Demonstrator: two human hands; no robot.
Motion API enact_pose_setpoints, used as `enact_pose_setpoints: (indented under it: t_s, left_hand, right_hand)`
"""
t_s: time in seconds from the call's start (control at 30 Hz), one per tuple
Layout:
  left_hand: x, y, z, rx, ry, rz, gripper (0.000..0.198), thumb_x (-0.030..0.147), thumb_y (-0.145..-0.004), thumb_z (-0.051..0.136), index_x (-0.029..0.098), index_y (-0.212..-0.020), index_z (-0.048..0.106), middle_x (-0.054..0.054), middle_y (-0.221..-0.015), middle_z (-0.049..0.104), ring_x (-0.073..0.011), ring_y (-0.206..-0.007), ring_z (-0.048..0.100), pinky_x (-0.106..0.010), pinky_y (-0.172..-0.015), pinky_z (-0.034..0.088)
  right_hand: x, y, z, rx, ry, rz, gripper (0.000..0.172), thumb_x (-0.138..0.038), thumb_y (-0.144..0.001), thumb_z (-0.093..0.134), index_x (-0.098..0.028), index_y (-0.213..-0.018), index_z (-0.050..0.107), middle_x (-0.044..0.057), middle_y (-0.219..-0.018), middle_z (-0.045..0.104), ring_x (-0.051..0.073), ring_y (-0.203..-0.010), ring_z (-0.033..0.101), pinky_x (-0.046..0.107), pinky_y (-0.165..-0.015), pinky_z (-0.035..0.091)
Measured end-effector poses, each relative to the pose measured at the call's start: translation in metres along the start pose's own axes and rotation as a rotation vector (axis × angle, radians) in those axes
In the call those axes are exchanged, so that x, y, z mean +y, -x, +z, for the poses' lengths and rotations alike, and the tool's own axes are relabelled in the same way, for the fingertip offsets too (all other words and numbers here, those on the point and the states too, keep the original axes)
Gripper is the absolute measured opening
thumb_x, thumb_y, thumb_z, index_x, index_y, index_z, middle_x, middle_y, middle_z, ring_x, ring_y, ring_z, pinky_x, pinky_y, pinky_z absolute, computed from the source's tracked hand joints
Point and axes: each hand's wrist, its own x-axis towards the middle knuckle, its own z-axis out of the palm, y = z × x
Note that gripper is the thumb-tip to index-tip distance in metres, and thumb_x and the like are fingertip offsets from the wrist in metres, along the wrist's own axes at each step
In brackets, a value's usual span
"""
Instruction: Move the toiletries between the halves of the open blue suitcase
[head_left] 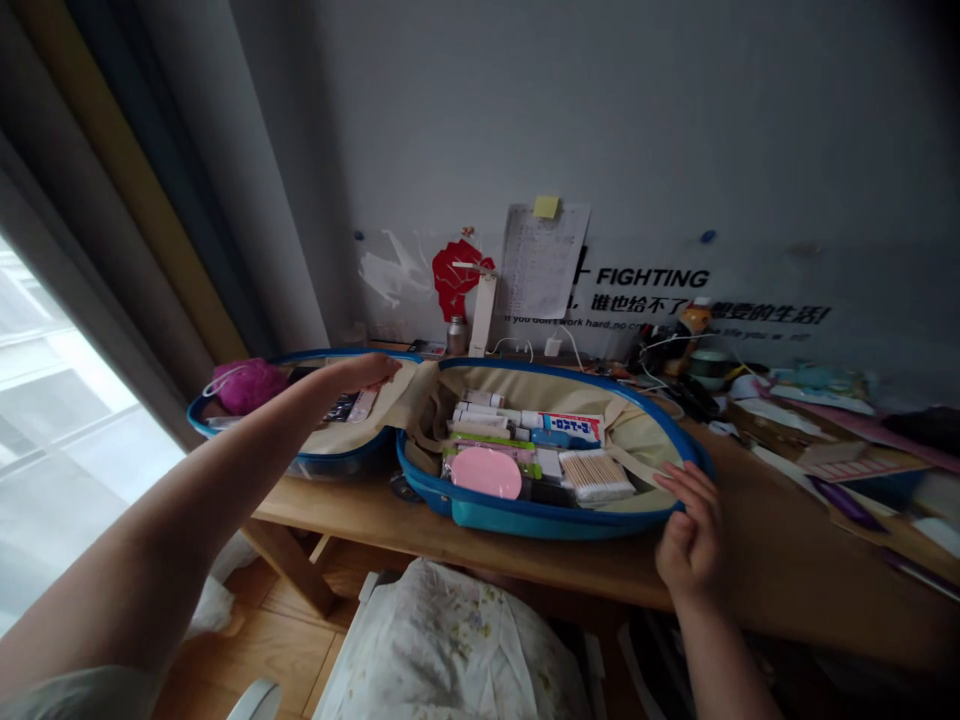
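Note:
A blue suitcase [577,527] with beige lining lies spread open in two halves on a wooden table. My left hand [375,370] reaches over the left half, close to the lining by the hinge; how its fingers are set is unclear. At the right end, my right hand [694,520] has its fingers stretched across the rim, apart from each other. Inside the right half are a pink oval case [486,473], a pack of cotton swabs [596,475], a toothpaste box [581,428] and several white tubes [495,415]. A magenta bath puff [247,385] sits in the left half.
Papers, a purple pen-like object [847,503] and other clutter cover the table's right side. Behind the suitcase stand a white lamp [484,315] and a metal bottle [456,335]. A charger [553,345] with cables lies near the wall. Floral cloth [457,640] shows below.

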Motion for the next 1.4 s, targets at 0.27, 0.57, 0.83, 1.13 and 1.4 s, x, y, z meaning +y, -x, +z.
enact_pose_setpoints:
  t_s: [0.27,0.57,0.83,1.13,1.4]
  left_hand:
    - [0.116,-0.014,0.033,0.021,-0.069,0.483,0.033,0.026,-0.096,0.061,0.018,-0.127,0.063,-0.002,-0.107,0.074,-0.0155,-0.094,0.067,-0.024,-0.083,0.051]
    - [0.142,0.001,0.1,-0.08,-0.428,0.677,0.038,0.027,-0.098,0.052,0.034,-0.132,0.067,-0.003,-0.129,0.071,-0.0226,-0.116,0.067,-0.026,-0.087,0.048]
    - [0.144,0.0,0.106,-0.06,-0.551,0.641,0.036,0.031,-0.098,0.051,0.037,-0.129,0.069,-0.002,-0.129,0.072,-0.0225,-0.115,0.067,-0.025,-0.084,0.048]
    - [0.149,0.0,0.115,-0.066,-0.6,0.648,0.027,0.029,-0.09,0.061,0.03,-0.115,0.074,-0.008,-0.122,0.073,-0.0272,-0.111,0.068,-0.032,-0.085,0.051]
    - [0.145,-0.006,0.118,-0.04,-0.498,0.575,0.029,0.034,-0.088,0.063,0.031,-0.116,0.072,-0.006,-0.117,0.074,-0.0239,-0.109,0.069,-0.028,-0.085,0.051]
  right_hand:
    - [-0.002,-0.001,-0.001,0.0,0.004,-0.002,0.04,-0.038,-0.103,0.034,-0.018,-0.119,0.065,0.016,-0.119,0.067,0.031,-0.129,0.057,0.057,-0.105,0.046]
    - [-0.006,-0.004,-0.003,-0.024,0.018,-0.006,0.039,-0.036,-0.103,0.033,-0.02,-0.12,0.064,0.015,-0.118,0.067,0.031,-0.129,0.056,0.057,-0.103,0.048]
    - [-0.008,-0.004,-0.003,-0.027,0.019,-0.002,0.039,-0.036,-0.103,0.033,-0.02,-0.121,0.063,0.015,-0.119,0.067,0.03,-0.129,0.056,0.057,-0.104,0.047]
    - [-0.006,-0.003,-0.003,-0.028,0.028,-0.01,0.04,-0.035,-0.104,0.031,-0.019,-0.122,0.063,0.015,-0.121,0.066,0.03,-0.13,0.056,0.056,-0.104,0.046]
    - [-0.007,-0.004,-0.003,-0.016,0.018,-0.003,0.039,-0.035,-0.103,0.033,-0.02,-0.12,0.065,0.015,-0.119,0.067,0.03,-0.129,0.057,0.056,-0.105,0.047]
